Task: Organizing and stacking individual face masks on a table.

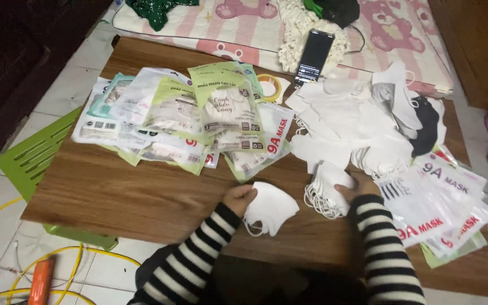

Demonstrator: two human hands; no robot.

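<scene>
My left hand (237, 199), in a black-and-white striped sleeve, grips a folded white face mask (272, 208) near the front edge of a low wooden table (142, 192). My right hand (360, 185) rests on a small stack of white masks (327, 189) with looped ear straps. A loose heap of white masks (351, 127), with one black mask (426, 127) among them, lies behind the right hand.
Filled mask packets (187, 121) are piled at the table's back left. Empty white packets with red print (444, 206) lie at the right. A tape roll (270, 86) and a black phone (314, 55) sit at the back. A green plastic tray (35, 155) and yellow cables (74, 265) lie on the floor at left.
</scene>
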